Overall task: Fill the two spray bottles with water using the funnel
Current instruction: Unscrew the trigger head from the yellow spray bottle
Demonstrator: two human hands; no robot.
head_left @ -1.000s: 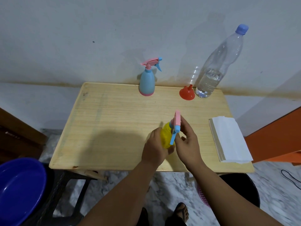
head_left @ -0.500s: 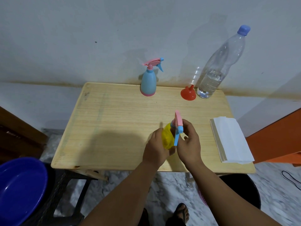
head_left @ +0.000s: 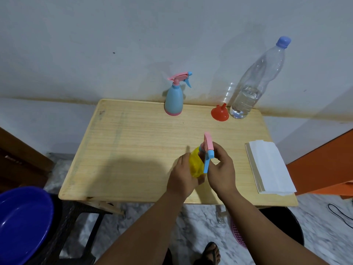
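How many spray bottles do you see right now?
2. The blue spray bottle stands at the table's back edge. The yellow spray bottle is gripped between the left hand and right hand. None seem hidden.

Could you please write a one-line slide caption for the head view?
Both hands, left and right, grip the yellow spray bottle at its pink-and-blue spray head; the red funnel waits.

funnel (head_left: 219,114) sits between spray bottle (head_left: 174,101) and water bottle (head_left: 254,87).
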